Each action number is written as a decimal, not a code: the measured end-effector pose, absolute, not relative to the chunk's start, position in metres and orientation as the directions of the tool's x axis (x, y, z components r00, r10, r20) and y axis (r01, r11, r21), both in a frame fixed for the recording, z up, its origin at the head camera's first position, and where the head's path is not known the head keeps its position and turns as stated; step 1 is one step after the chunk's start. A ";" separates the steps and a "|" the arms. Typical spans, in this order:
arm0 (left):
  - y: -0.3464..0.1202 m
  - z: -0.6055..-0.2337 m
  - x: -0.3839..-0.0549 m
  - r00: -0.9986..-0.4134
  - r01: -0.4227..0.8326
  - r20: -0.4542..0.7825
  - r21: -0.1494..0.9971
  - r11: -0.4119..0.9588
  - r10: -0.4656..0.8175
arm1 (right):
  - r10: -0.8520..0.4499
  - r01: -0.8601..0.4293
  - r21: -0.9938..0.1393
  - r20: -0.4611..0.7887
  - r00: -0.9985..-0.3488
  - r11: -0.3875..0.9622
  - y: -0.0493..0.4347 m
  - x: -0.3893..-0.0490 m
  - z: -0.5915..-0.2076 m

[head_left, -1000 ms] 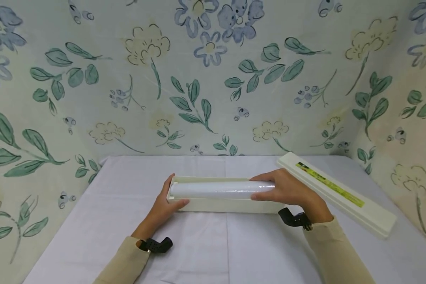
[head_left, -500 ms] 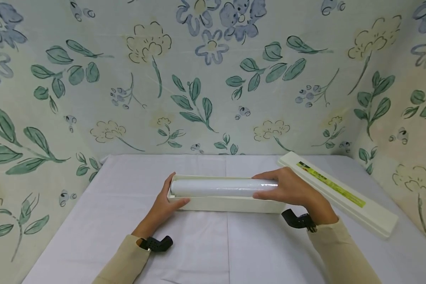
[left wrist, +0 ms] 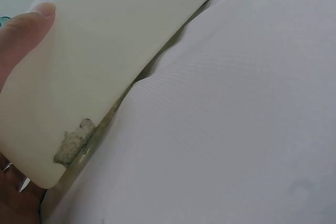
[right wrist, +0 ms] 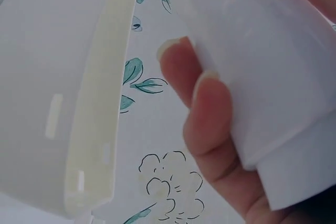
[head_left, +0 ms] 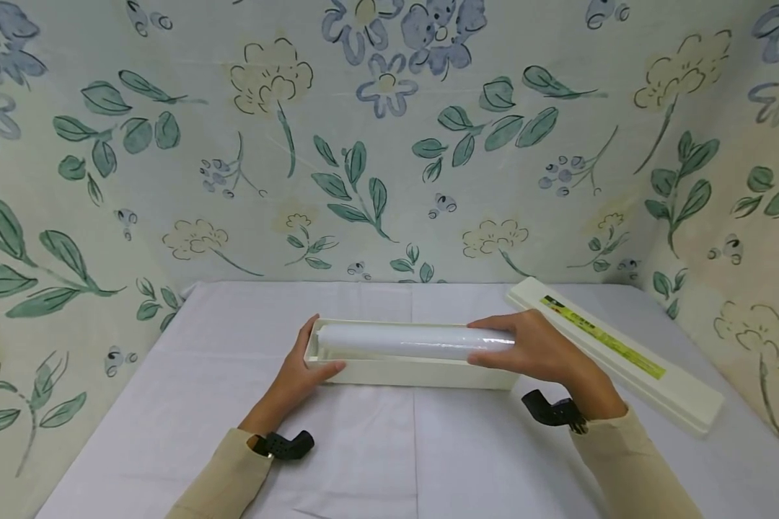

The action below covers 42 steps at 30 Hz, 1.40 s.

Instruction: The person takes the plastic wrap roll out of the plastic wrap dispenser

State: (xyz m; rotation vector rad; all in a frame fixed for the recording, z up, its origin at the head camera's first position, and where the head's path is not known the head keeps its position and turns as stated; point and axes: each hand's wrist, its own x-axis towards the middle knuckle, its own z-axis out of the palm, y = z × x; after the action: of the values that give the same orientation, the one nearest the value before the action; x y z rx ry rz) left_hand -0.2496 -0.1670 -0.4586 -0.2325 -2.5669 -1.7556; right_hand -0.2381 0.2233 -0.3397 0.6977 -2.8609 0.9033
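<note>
My right hand (head_left: pixel 539 349) grips the right end of a glossy white roll of plastic wrap (head_left: pixel 402 340), thumb in front and fingers behind. In the right wrist view, curled fingers (right wrist: pixel 210 108) lie against the roll, and a narrower core end shows. The roll lies along the opening of a long off-white box (head_left: pixel 415 373), its left end a little in from the box's end wall. My left hand (head_left: pixel 301 371) holds the left end of the box, with the thumb (left wrist: pixel 31 27) on the front wall and the other fingers round the end.
A long off-white lid (head_left: pixel 610 346) with a yellow-green label lies aslant at the right, behind my right arm. White cloth (head_left: pixel 350 447) covers the table. Floral fabric (head_left: pixel 389 180) stands behind and at both sides.
My right hand has shifted slightly right with the roll. The roll's left end has moved away from the box's left wall. The left hand and the box stay in place.
</note>
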 end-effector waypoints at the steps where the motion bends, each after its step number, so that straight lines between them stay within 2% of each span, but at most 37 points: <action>1: -0.167 -0.458 -0.250 -0.989 0.135 0.103 0.924 0.358 0.107 | -0.401 -0.440 -0.532 0.194 -0.895 0.724 0.224 -0.238 -0.340; 10: -0.168 -0.460 -0.253 -0.989 0.132 0.099 0.924 0.358 0.109 | -0.420 -0.499 -0.520 0.271 -0.866 0.694 0.231 -0.235 -0.341; 21: -0.168 -0.460 -0.252 -0.988 0.138 0.103 0.920 0.366 0.114 | -0.384 -0.497 -0.517 0.316 -0.868 0.697 0.239 -0.231 -0.342; 42: -0.169 -0.460 -0.250 -0.986 0.146 0.107 0.918 0.370 0.124 | -0.322 -0.455 -0.550 0.325 -0.889 0.701 0.244 -0.226 -0.339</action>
State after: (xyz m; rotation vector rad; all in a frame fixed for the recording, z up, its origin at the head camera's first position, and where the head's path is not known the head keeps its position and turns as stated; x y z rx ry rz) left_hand -0.2504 -0.1689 -0.4597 -0.2555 -2.5834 -1.7339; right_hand -0.2256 0.2436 -0.3387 0.6259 -2.7046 0.9552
